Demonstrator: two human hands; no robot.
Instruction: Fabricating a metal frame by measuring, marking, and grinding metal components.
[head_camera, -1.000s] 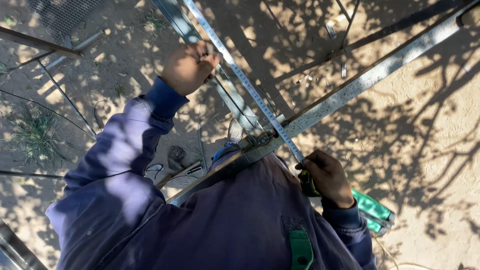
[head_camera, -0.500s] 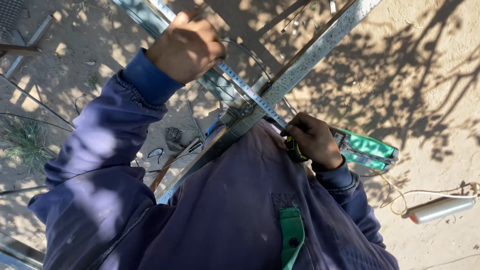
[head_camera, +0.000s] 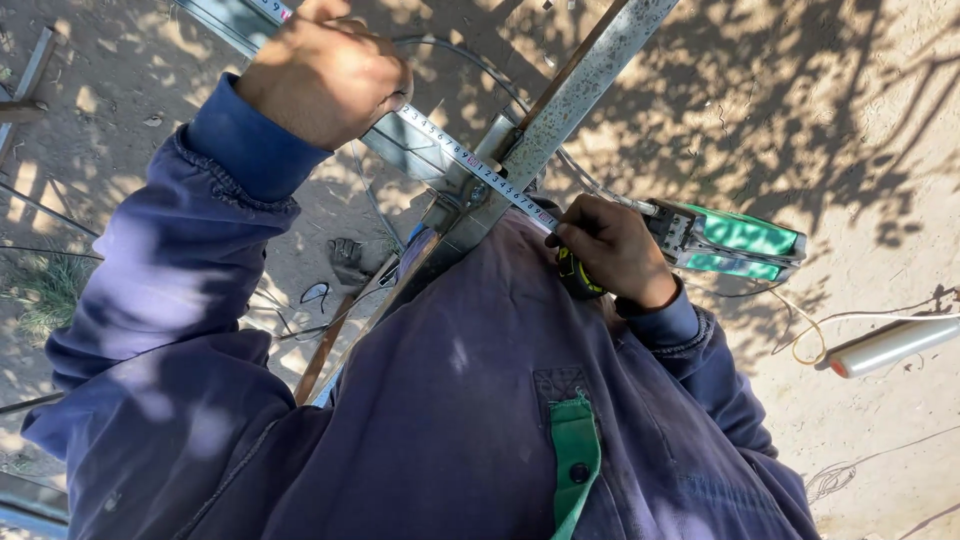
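Note:
My right hand (head_camera: 610, 250) is closed around the black and yellow case of a tape measure (head_camera: 575, 272), close to my chest. The white tape blade (head_camera: 465, 155) runs up and to the left along a grey metal profile (head_camera: 410, 150). My left hand (head_camera: 325, 75) is closed over the far end of the blade, pressing it on that profile near the top edge. A second galvanised metal bar (head_camera: 585, 85) crosses the blade at an angle and rests against my blue jacket.
A green power tool (head_camera: 740, 242) lies on the sandy ground right of my right hand. A white tube (head_camera: 885, 347) with a cable lies further right. A dark glove (head_camera: 350, 262), wires and metal rods lie on the left ground.
The view has shifted and closed in. My left hand sits higher in the picture on the blade. The right hand still holds the case, and the white tube is now in sight.

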